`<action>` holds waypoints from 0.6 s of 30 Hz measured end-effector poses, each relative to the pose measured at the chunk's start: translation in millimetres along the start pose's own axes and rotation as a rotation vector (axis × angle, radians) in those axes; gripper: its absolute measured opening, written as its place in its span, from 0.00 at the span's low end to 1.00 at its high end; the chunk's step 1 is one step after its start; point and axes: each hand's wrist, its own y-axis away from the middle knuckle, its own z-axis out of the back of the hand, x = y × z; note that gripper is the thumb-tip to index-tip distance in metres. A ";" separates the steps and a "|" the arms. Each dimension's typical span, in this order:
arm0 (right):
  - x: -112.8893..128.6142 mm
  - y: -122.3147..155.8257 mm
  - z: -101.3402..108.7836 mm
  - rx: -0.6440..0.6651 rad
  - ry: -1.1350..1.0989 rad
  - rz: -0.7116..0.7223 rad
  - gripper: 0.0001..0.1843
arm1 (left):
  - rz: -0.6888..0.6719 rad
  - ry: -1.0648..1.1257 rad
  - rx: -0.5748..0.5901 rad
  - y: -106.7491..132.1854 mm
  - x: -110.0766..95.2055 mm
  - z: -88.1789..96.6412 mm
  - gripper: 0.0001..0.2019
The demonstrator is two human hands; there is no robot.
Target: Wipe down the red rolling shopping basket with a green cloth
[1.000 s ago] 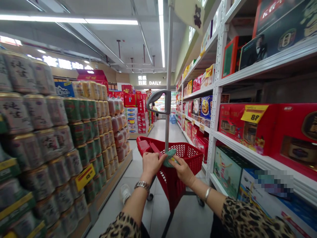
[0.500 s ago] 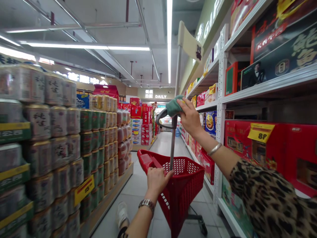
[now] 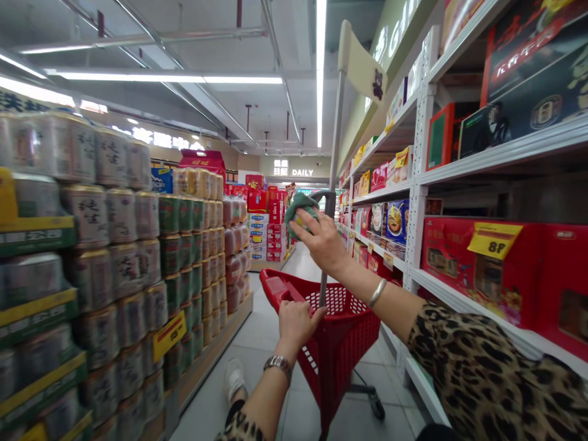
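Note:
My left hand [image 3: 296, 324] is closed around the red handle [image 3: 278, 291] of a red plastic rolling shopping basket [image 3: 337, 343], close to its grey metal pole [image 3: 331, 184]. My right hand [image 3: 322, 240] is raised higher and pinches a teal-green cloth [image 3: 301, 214] with a bit of yellow showing. The cloth presses on the curved grey grip [image 3: 321, 196] at the pole's top, hiding part of it. Nothing shows inside the basket's visible part.
Stacked drink cans [image 3: 114, 263] on a wooden base line the left of the aisle. White metal shelves [image 3: 420, 165] of boxed goods stand right, with a yellow price tag [image 3: 495, 240]. A white shoe [image 3: 234, 380] rests on the tiled floor [image 3: 275, 324].
My right hand has moved down and left with the cloth, from above the grip onto its curved end. The left hand stays on the handle while the basket and view have shifted slightly.

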 end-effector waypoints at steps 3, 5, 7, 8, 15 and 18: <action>-1.8 39.6 -5.7 0.060 0.006 0.054 0.21 | -0.015 0.003 0.009 0.8 0.5 1.3 0.30; -4.9 68.8 -11.0 0.119 -0.013 0.052 0.22 | -0.026 0.006 0.012 1.2 0.9 1.1 0.31; -5.3 95.1 -17.0 0.164 -0.031 0.059 0.22 | -0.034 0.015 0.008 1.4 0.7 0.1 0.32; -4.0 106.0 -20.0 0.171 -0.033 0.064 0.22 | -0.038 0.019 0.005 1.5 0.1 -0.5 0.33; 13.1 150.2 -20.0 0.091 0.049 0.002 0.19 | -0.054 0.024 0.025 3.3 -14.4 3.4 0.32; 15.7 166.8 -9.3 0.123 0.002 -0.051 0.20 | -0.056 0.034 0.042 5.1 -22.6 6.2 0.33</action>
